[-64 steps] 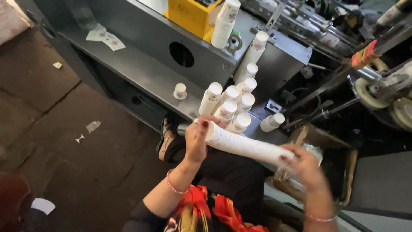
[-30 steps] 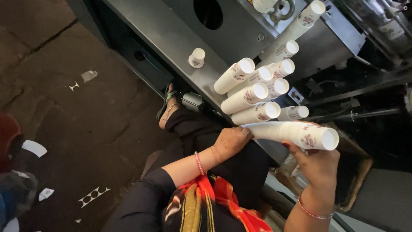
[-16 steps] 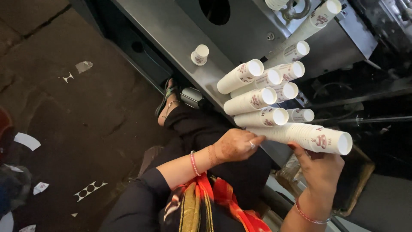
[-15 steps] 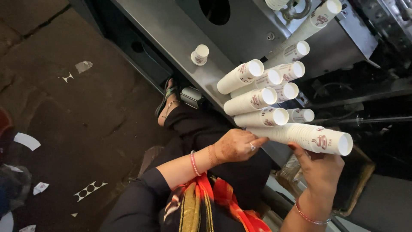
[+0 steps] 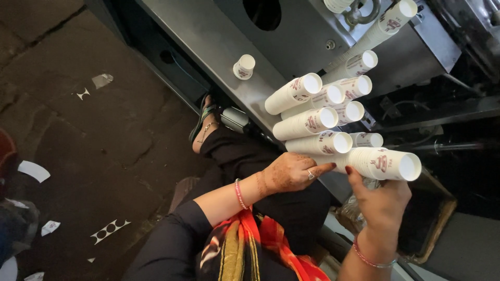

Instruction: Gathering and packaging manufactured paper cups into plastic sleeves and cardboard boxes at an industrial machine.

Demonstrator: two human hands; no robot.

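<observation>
A seated person, seen from above, holds a long stack of nested white paper cups (image 5: 383, 162) lying nearly level across their lap. The right hand (image 5: 383, 200) grasps the stack from beneath near its open end, thumb up along the near side and the other fingers curled around the underside. The left hand (image 5: 294, 173) is loosely curled at the stack's opposite end, its index finger stretched out and touching the cups there; whether the remaining fingers grip anything cannot be told.

Just beyond the fingertips of both hands, 6 or so more cup stacks (image 5: 307, 123) lie side by side, sloping up a grey metal machine (image 5: 208, 36), their open mouths turned toward the right hand. The closest of these sits just beside the held stack. Farther past the left hand's fingers, well apart, a single small cup (image 5: 244, 66) stands alone on the machine's flat ledge.

Each wrist wears a thin bracelet (the left one is pink), and an orange and red scarf (image 5: 250, 247) hangs below the left forearm. A sandalled foot (image 5: 204, 127) rests on the dark floor (image 5: 94, 145), where small white paper scraps (image 5: 109, 230) lie scattered.
</observation>
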